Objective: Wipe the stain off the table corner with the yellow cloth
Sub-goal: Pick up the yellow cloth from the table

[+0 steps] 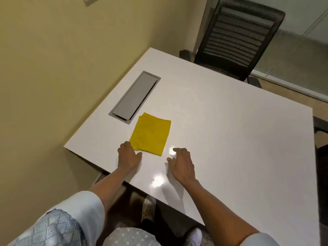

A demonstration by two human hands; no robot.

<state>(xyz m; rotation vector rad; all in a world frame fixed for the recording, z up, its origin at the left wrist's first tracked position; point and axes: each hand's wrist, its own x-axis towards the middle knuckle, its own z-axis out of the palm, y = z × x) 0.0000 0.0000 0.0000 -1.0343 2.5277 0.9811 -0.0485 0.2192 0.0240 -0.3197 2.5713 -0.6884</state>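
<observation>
A folded yellow cloth (150, 134) lies flat on the white table (230, 130), near its left side. My left hand (128, 157) rests just below the cloth's near left corner; its fingertips touch or lie under that edge, and I cannot tell whether they grip it. My right hand (182, 165) hovers over the table to the right of the cloth, fingers spread, holding nothing. The table's near left corner (66, 147) shows no stain that I can make out.
A grey cable-tray lid (134, 97) is set into the table beyond the cloth. A black mesh office chair (236, 36) stands at the far edge. A beige wall runs along the left. My feet show under the table's near edge.
</observation>
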